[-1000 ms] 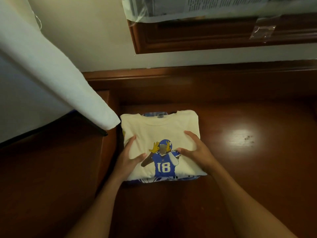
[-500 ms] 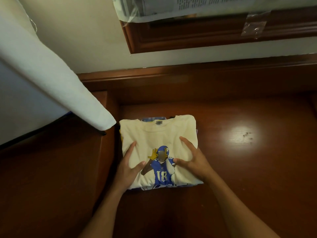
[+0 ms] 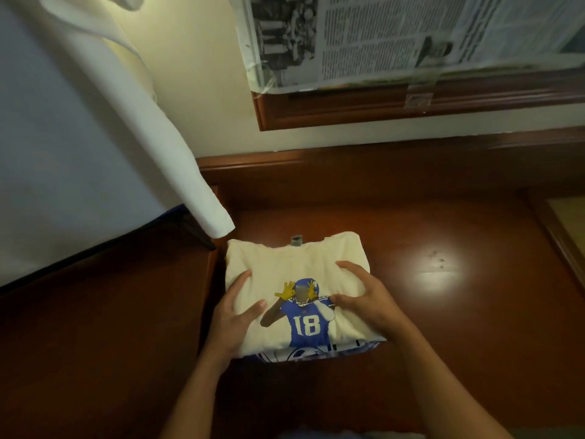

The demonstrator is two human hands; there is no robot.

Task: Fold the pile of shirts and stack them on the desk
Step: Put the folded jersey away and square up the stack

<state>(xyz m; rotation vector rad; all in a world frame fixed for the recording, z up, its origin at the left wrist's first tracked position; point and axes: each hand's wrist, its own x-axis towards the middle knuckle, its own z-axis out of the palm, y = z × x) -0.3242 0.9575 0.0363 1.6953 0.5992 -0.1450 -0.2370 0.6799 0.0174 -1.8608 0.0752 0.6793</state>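
Matt cloth shirt [image 3: 294, 264] lying smooth under my left grip [image 3: 234, 315] and right grip [image 3: 368, 301], glossy wood surface [image 3: 474, 327] reflecting glare, matt newspaper [image 3: 364, 36] sitting behind shiny plastic [image 3: 272, 85]

Left hand [image 3: 235, 318]: palm down, fingers straight and pointing away from the body, thumb splayed out to the right. It lies flat on the left half of the folded cream cotton shirt [image 3: 285, 264].

Right hand [image 3: 368, 301]: palm down, knuckles a little raised, fingers gently arched, tips touching the shirt's right half. Its thumb points left.

The thumbs are near each other, not touching.

Bare left forearm [image 3: 196, 384] and bare right forearm [image 3: 443, 378] enter from the lower edge and converge forward.
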